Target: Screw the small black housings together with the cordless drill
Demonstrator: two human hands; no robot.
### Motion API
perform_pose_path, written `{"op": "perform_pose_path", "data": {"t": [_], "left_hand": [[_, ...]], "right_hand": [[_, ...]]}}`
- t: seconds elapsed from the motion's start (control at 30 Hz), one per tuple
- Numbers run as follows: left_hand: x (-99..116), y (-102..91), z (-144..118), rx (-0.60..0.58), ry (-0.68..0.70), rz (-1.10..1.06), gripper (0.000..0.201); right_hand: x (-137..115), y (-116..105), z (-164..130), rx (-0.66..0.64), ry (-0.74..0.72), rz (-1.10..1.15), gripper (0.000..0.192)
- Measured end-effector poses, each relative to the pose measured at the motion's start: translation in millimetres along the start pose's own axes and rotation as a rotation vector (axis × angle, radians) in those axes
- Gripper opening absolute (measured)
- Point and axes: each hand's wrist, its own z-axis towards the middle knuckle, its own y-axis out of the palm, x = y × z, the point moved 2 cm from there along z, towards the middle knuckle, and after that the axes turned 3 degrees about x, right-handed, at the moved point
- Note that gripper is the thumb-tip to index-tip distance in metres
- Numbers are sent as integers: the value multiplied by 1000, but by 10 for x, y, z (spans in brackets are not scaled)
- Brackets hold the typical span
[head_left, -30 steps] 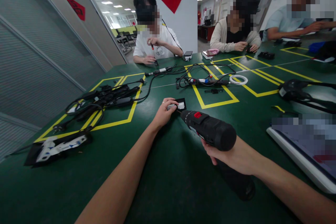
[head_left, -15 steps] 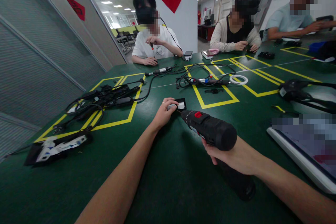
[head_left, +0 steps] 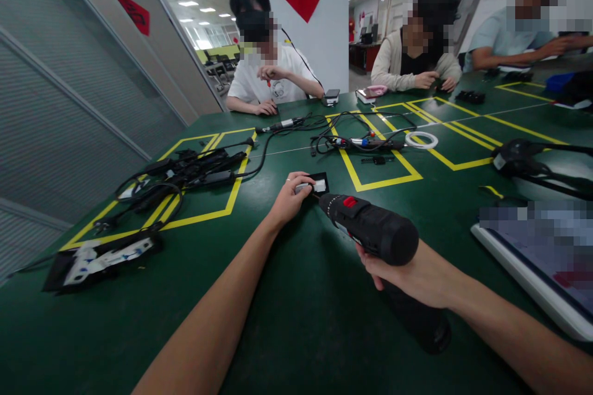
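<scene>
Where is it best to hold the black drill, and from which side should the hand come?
By the handle of the black drill, most likely, coming from behind and the right, as the right hand does. The handle hangs below the body, slanting back to the right; the narrow front end points away, toward the left hand.

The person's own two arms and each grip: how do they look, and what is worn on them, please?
The left forearm and right forearm are bare, without sleeve or watch. The left grip, an ungloved hand, seems to wear a thin ring; the right grip is ungloved too, with no ring visible.
</scene>
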Motion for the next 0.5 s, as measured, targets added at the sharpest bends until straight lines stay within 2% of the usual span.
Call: {"op": "perform_pose_path", "data": {"t": [0.5], "left_hand": [[-1,-1,-2,11,13,2,21]], "right_hand": [[4,14,26,20,-18,-5,17]]}}
